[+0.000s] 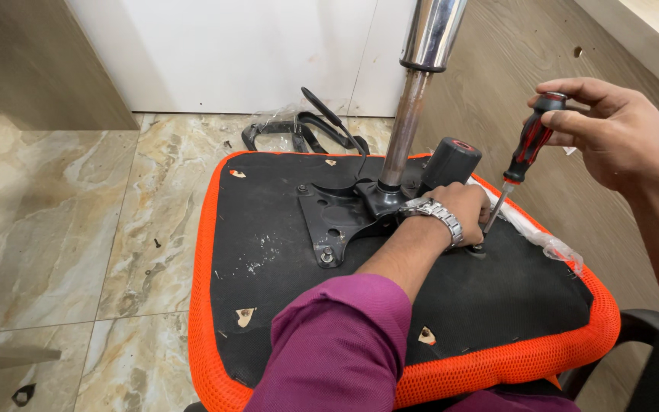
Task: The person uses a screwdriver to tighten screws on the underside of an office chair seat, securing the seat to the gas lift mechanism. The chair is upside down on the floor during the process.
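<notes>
Floor (55, 198), left of frame: marble tiles, loose screw. Centre: upturned seat (268, 252), orange rim, black plate (333, 217), steel column (413, 91). Left hand (459, 210) rests on seat by plate; finger state unclear. Right hand (612, 130), upper right, fingers closed on screwdriver (524, 156), tip down at seat.

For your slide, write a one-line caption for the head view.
Right hand drives a red-black screwdriver into an upturned orange chair seat, left hand steadying beside the tip.
</notes>
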